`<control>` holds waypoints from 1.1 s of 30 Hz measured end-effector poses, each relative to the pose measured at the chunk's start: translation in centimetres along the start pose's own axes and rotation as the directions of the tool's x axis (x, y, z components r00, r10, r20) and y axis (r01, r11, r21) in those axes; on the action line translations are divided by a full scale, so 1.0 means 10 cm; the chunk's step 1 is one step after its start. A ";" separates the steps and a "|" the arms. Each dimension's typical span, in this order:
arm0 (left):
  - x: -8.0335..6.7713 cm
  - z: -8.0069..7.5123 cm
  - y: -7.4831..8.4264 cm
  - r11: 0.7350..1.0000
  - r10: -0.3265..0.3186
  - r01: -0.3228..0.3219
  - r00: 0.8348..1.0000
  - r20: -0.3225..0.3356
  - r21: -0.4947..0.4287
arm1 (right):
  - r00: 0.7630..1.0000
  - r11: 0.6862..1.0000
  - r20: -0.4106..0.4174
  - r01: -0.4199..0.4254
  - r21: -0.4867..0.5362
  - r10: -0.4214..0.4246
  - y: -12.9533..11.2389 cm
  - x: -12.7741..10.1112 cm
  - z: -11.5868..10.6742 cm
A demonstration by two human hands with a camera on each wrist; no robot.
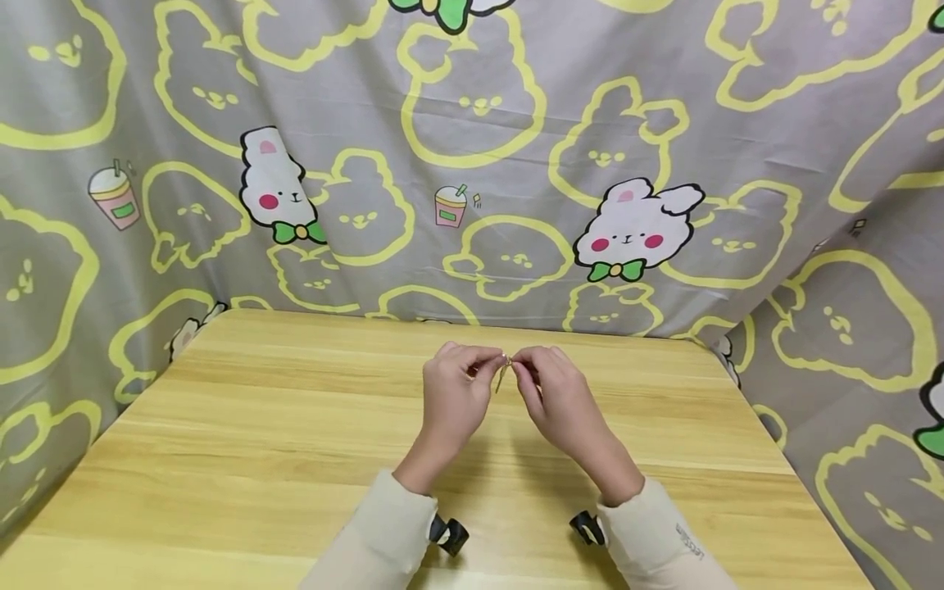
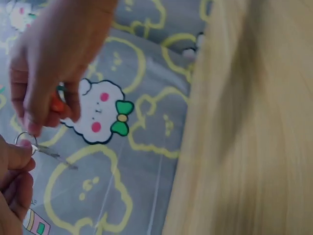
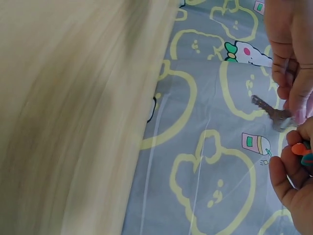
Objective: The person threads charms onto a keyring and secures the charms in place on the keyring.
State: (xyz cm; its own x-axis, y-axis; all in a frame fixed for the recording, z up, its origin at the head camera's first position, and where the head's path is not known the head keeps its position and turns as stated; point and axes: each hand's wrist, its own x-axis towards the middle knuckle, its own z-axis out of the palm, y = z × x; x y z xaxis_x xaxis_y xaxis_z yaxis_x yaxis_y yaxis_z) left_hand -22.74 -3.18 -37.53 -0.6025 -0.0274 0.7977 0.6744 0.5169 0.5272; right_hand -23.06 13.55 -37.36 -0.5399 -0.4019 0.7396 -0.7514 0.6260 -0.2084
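Note:
Above the table, my left hand (image 1: pixel 455 393) and right hand (image 1: pixel 564 401) meet fingertip to fingertip. Between thumb and finger, the left hand pinches a thin metal key ring (image 2: pixel 18 136). A silver key (image 3: pixel 271 113) hangs from it, its blade slanting away from the fingers. Curled in the right hand's fingers is a small orange-and-green pendant (image 3: pixel 299 149), mostly hidden, while its thumb and fingertip pinch at the ring's upper edge in the left wrist view. In the head view the key (image 1: pixel 501 378) shows as a thin sliver below the fingertips.
The wooden table (image 1: pixel 258 426) lies under both hands. A grey curtain (image 1: pixel 354 106) with yellow outlines and white rabbits hangs behind it and along both sides. Black wrist straps (image 1: pixel 450 534) stick out by the cream sleeves (image 1: pixel 383 524).

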 end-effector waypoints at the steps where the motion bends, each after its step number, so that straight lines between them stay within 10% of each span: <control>1: 0.01 0.00 0.01 0.996 -0.073 0.073 0.997 0.007 -0.056 | 1.000 1.000 -0.001 -0.003 0.007 0.003 0.00 0.00 0.00; 6: 0.06 -0.04 0.01 0.967 -0.214 0.228 0.970 0.118 -0.116 | 1.000 1.000 -0.002 -0.003 0.023 0.003 -0.01 0.01 -0.02; 10: 0.09 -0.06 -0.03 0.997 0.031 -0.045 0.981 0.189 0.069 | 1.000 1.000 0.000 0.005 0.006 -0.005 0.01 0.00 -0.05; 13: 0.10 -0.09 -0.06 0.953 0.208 -0.251 0.949 0.235 0.168 | 1.000 1.000 0.002 0.012 -0.014 -0.012 0.02 0.01 -0.08; 16: 0.11 -0.10 -0.08 0.929 0.266 -0.320 0.927 0.264 0.186 | 1.000 1.000 0.007 0.014 -0.026 -0.013 0.03 0.01 -0.10; 28: 0.05 -0.04 -0.08 0.990 0.140 -0.141 0.987 0.081 0.002 | 1.000 1.000 -0.019 -0.008 0.016 0.008 0.01 0.01 -0.04; 33: 0.04 -0.06 -0.09 0.986 0.150 -0.157 0.983 0.106 0.054 | 1.000 1.000 -0.020 0.014 0.025 -0.013 -0.01 0.00 0.00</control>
State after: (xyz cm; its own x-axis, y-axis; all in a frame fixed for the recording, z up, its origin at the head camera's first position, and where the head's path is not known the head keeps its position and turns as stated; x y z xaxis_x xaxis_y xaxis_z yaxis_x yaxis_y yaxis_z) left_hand -23.34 -4.17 -37.54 -0.5360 0.1410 0.8324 0.7364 0.5603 0.3792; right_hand -23.01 13.50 -37.36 -0.5223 -0.3971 0.7547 -0.7682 0.6033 -0.2141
